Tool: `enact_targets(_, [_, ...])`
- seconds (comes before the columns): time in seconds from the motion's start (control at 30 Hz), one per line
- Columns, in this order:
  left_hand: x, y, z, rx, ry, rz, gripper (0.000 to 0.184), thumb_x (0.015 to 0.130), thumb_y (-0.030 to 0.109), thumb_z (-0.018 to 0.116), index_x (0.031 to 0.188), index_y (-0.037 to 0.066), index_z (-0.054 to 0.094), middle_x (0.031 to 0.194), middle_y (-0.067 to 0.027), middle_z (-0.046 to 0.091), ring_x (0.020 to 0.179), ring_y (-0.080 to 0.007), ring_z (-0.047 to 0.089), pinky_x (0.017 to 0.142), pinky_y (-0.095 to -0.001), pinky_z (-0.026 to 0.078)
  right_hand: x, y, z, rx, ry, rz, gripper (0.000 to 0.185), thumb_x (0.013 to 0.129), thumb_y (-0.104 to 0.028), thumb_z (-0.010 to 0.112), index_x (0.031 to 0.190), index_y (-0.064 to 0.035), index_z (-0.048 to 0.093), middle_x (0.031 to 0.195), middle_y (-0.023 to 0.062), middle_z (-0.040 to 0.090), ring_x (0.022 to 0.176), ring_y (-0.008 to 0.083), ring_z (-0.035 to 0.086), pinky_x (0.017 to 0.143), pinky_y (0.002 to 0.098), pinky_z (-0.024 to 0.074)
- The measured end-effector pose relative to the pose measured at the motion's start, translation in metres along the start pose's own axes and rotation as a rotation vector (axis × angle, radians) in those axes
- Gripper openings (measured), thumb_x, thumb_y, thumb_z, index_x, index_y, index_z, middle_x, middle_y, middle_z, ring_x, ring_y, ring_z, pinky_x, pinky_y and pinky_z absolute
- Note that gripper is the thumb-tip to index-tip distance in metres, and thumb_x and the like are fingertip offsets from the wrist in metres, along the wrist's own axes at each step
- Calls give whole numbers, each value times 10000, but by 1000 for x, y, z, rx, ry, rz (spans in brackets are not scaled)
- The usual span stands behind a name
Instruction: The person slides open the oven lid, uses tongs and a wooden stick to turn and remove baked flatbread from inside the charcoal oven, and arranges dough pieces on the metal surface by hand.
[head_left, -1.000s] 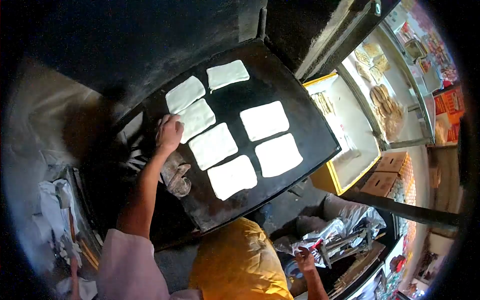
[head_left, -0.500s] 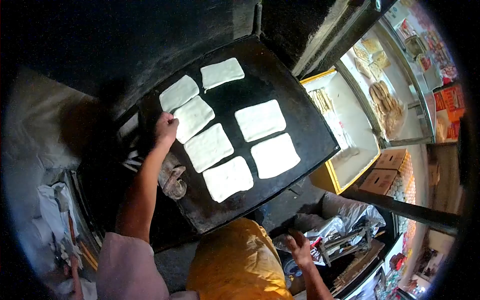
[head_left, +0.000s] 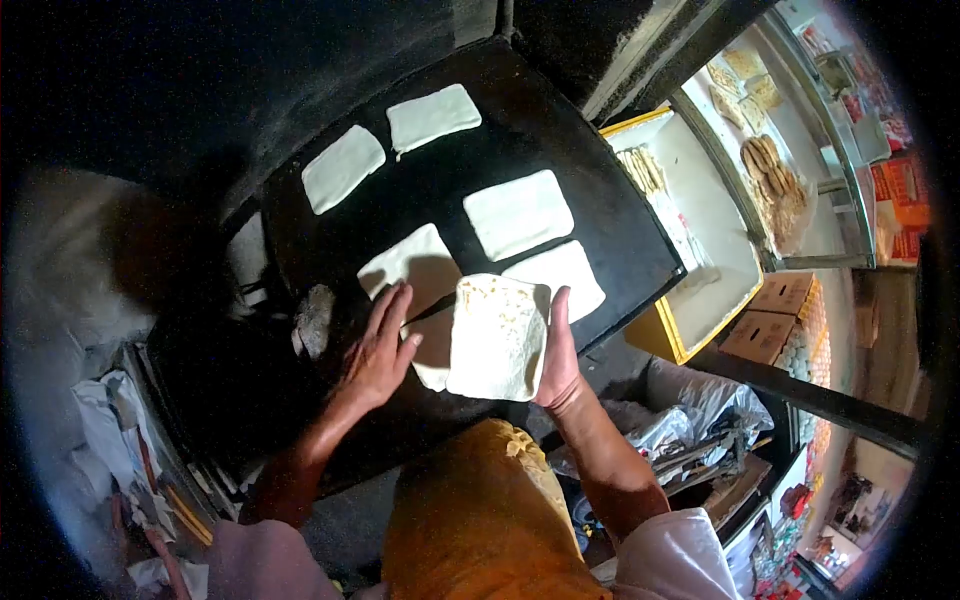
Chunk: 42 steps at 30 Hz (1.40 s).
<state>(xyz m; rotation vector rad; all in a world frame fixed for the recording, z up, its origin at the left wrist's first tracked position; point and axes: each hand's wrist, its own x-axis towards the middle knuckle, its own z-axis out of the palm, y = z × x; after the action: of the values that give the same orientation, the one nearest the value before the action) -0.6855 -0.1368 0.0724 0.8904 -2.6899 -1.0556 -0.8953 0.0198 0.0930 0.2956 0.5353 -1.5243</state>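
A flat dough piece [head_left: 497,338] with browned spots on its upper face rests on my right hand [head_left: 562,365], whose thumb lies along its right edge. My left hand [head_left: 380,350] is just left of it, fingers spread, holding nothing, over the black griddle [head_left: 400,190]. Beneath and behind the held piece are a partly shaded dough piece [head_left: 412,265] and another at the right [head_left: 565,280], partly covered. Other white pieces lie farther back: one at the left [head_left: 343,168], one at the top [head_left: 434,118] and one in the middle [head_left: 518,215].
A yellow-edged white bin [head_left: 700,200] with flatbreads stands right of the griddle, beside a glass case of breads [head_left: 775,185]. Cardboard boxes [head_left: 770,315] and egg trays are beyond. A dark, worn cloth-like object [head_left: 315,322] lies on the left. Yellow cloth [head_left: 460,510] covers my front.
One dough piece has left the griddle's left row and is now on my right hand, browned face up. My right hand came up from the lower right; my left hand moved nearer and opened.
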Motion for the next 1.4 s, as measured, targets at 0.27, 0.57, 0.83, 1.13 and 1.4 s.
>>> enact_targets(0.27, [72, -42, -30, 514, -141, -61, 653, 979, 436, 577, 1490, 61, 421, 1565, -119, 387, 1456, -312, 347, 1194, -558, 222, -14, -5, 80, -501, -33, -432, 924, 920, -763, 443, 1549, -94, 342, 1558, 151, 386, 1415, 334, 403, 1168, 494, 336])
enact_targets(0.57, [80, -88, -75, -51, -92, -82, 415, 1006, 223, 584, 1372, 32, 539, 1371, -185, 584, 1181, -331, 615, 1015, -436, 480, 67, 29, 55, -2545, -298, -797, 1134, 727, -491, 833, 1609, -199, 183, 1608, 169, 297, 1463, 394, 315, 1193, 632, 228])
enact_targets(0.83, [128, -154, -86, -8, 232, -262, 390, 986, 224, 590, 1332, 45, 579, 1284, -200, 639, 1181, -363, 613, 996, -419, 476, 2, 24, 28, -2280, -17, -539, 718, 940, -457, 658, 1474, -34, 431, 1386, 288, 502, 1326, 427, 471, 1079, 544, 415])
enact_targets(1.13, [219, -232, -82, 402, 235, -325, 575, 937, 268, 599, 1444, 27, 474, 1406, -262, 540, 1318, -429, 493, 1114, -456, 397, 6, 15, 31, -1925, 167, -484, 562, 970, -360, 661, 1362, 24, 539, 1198, 252, 647, 976, 382, 703, 853, 450, 588])
enact_targets(1.4, [239, -242, -111, 127, -4, -549, 582, 813, 329, 724, 1298, 62, 545, 1321, -210, 594, 1240, -383, 568, 1026, -447, 465, 67, 1, 51, -1740, 141, -246, 539, 982, -357, 651, 1312, 64, 587, 1225, 279, 654, 1010, 367, 704, 876, 425, 580])
